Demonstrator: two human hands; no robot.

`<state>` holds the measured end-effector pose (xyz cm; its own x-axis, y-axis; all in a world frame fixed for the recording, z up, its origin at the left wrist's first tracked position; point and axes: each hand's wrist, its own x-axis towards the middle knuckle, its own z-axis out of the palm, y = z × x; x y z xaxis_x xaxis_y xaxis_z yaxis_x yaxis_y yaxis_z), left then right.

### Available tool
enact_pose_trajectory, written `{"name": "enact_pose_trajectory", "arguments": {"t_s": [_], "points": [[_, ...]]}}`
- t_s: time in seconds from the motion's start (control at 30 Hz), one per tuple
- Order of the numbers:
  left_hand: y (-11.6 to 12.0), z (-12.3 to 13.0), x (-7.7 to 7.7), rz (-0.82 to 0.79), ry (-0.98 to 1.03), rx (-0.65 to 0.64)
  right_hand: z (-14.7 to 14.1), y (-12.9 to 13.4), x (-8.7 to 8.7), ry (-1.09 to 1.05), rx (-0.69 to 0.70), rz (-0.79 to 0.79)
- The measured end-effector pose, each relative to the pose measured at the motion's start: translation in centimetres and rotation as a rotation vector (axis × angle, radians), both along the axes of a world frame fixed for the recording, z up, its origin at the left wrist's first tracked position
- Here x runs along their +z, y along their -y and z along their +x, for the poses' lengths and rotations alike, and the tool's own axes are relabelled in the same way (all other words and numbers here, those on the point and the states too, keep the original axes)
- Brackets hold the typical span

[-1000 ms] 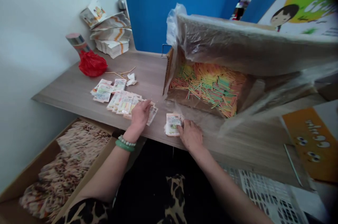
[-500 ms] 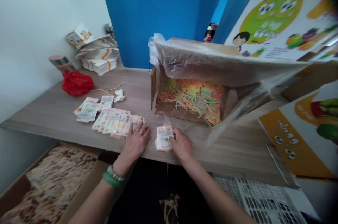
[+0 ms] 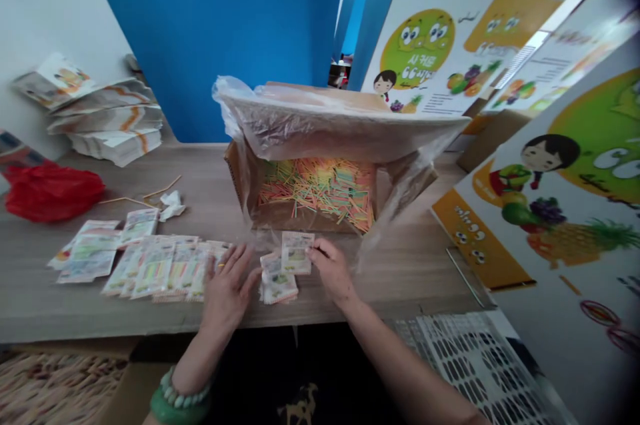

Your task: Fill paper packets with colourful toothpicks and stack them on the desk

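Observation:
Between thumb and fingers, my right hand (image 3: 331,269) pinches the edge of a small clear printed packet (image 3: 297,253), raised off a short stack of like packets (image 3: 278,283). My left hand (image 3: 227,288) lies flat with fingers spread at the right end of a fanned row of filled packets (image 3: 160,268); coloured sticks show through some of them. Behind the hands stands an open cardboard box (image 3: 295,219) lined with clear plastic film (image 3: 320,128). Loose thin sticks (image 3: 320,186) in yellow, orange, green and pink fill its bottom.
Leftward lie more packets (image 3: 93,251), a crumpled tissue (image 3: 172,205), a red plastic bag (image 3: 53,190) and stacked flat cartons (image 3: 113,121). Large printed boxes (image 3: 555,165) stand at right, near a white slotted crate (image 3: 465,351). Below the table edge, an open carton (image 3: 60,378) holds many small brownish pieces.
The view has swung to the right. My right hand has lifted one packet up and away from the small stack. My left hand stays by the packet row, its fingers more spread.

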<state>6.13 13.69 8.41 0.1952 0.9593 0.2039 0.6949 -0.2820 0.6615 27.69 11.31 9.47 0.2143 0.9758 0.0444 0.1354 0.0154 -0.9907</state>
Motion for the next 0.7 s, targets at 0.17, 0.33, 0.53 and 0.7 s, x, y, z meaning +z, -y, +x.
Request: {"name": "enact_pose_trajectory", "arguments": {"t_s": [0.17,0.33,0.53,0.7], "points": [[-1.4,6.6,3.3,-0.644,0.932,-0.097,0.7,-2.2,1.3,0.036,0.207,-0.010],[-2.4,8.2,3.4,-0.758,1.069,0.062,7.5,-4.6,2.2,0.876,-0.040,-0.149],[-2.0,9.1,2.5,-0.840,0.979,-0.061,13.3,-8.0,0.3,1.328,-0.286,-0.628],[-2.1,9.4,1.9,-0.891,0.948,-0.089,13.7,-8.1,0.2,1.319,-0.213,-0.675]]}}
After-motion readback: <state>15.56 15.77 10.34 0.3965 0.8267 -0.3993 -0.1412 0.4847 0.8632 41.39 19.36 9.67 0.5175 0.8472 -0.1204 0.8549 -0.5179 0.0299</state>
